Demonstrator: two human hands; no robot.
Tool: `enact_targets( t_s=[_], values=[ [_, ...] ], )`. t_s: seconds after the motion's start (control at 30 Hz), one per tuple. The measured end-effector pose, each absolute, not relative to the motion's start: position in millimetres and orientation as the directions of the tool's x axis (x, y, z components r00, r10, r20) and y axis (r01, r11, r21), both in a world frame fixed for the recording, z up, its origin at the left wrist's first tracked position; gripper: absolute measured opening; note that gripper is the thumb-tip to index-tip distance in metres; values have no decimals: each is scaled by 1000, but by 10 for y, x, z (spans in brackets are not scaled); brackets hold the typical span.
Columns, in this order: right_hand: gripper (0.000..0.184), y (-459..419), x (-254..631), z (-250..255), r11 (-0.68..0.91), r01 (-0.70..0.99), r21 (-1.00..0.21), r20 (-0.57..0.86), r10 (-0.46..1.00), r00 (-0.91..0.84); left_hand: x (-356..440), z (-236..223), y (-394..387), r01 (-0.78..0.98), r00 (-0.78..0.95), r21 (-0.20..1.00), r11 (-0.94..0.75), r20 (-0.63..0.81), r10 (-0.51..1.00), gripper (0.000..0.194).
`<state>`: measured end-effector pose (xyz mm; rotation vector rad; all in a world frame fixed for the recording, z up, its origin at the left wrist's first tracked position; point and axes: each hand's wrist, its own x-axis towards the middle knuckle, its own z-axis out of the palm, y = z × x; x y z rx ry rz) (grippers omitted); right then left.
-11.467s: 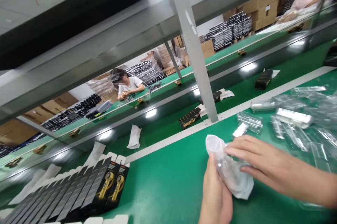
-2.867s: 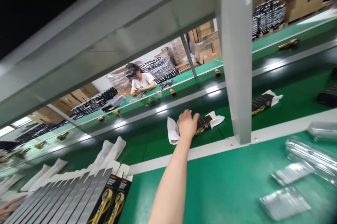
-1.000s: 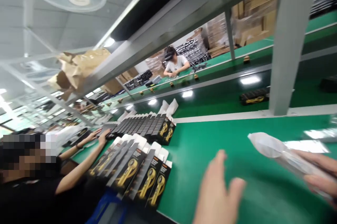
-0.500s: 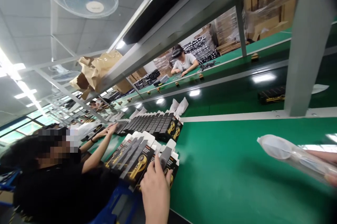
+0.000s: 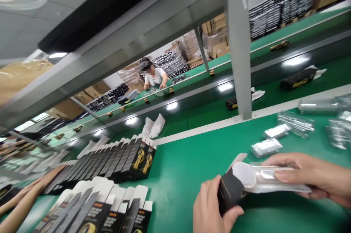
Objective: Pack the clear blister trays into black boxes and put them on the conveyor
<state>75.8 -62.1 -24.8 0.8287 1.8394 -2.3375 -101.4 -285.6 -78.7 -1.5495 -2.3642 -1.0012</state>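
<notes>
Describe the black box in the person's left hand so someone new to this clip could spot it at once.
Start at the green table and follow its near edge to the person's two hands. The left hand grips a black box, with a clear plastic pack in the right hand poking into its open end. Unlike the flat boxes lined up to the left, it is lifted and opened out.

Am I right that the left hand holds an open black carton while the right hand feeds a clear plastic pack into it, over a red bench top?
Not quite: the bench top is green, not red, as the head view shows. The rest stands: the left hand holds the open black carton and the right hand feeds the clear plastic pack into it.
</notes>
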Motion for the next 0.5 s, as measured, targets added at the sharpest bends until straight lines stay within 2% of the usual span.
enact_targets(
  t_s=[0.07, 0.27, 0.4, 0.5],
  values=[
    [49, -536, 838, -304, -179, 404, -897, -440, 285, -851, -999, -810, -2838, 914, -356, 368, 170, 531, 769, 64],
    [27, -673, 921, -313, 102, 404, -909, -369, 255, -894, -874, -948, -2707, 986, -71, 160, -43, 642, 763, 65],
    [14, -968, 861, -310, 280, 427, -860, -338, 316, -887, -849, -1053, -2634, 1000, -1, 21, -17, 662, 749, 61],
    [13, -1018, 837, -272, 340, 412, -845, -304, 326, -895, -882, -1018, -2625, 999, 38, -9, -42, 618, 785, 59]
  ],
)
